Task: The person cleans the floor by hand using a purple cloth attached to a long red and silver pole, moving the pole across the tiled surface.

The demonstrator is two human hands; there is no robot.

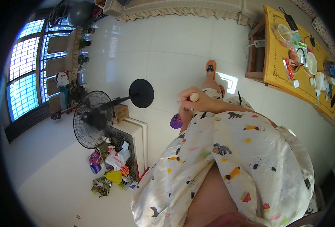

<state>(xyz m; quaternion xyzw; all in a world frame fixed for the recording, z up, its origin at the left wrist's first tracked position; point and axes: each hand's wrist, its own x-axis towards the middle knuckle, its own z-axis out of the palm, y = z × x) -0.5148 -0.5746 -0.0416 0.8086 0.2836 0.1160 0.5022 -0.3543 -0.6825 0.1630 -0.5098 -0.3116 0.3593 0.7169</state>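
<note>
My right hand (198,99) is closed around a light-coloured rod, probably a wooden handle (194,97), whose rounded end faces up towards the camera. Just below and touching it, my left hand (186,111) is curled with its fingers closed; what lies inside that grip is mostly hidden. The rod's lower part cannot be seen. Beside my left forearm a purple item (176,121) shows near the floor. Past my hands are orange sandals (211,66) on feet. My loose white shirt (235,142) with printed animals fills the lower right.
A black standing fan (93,119) is at the left, by a cardboard box (121,113) and a white cabinet (137,136). Several packets and bags (118,159) lie on its dark top. At the right is a cluttered yellow wooden table (281,82). A skirted sofa (181,7) borders the tiled floor (167,39).
</note>
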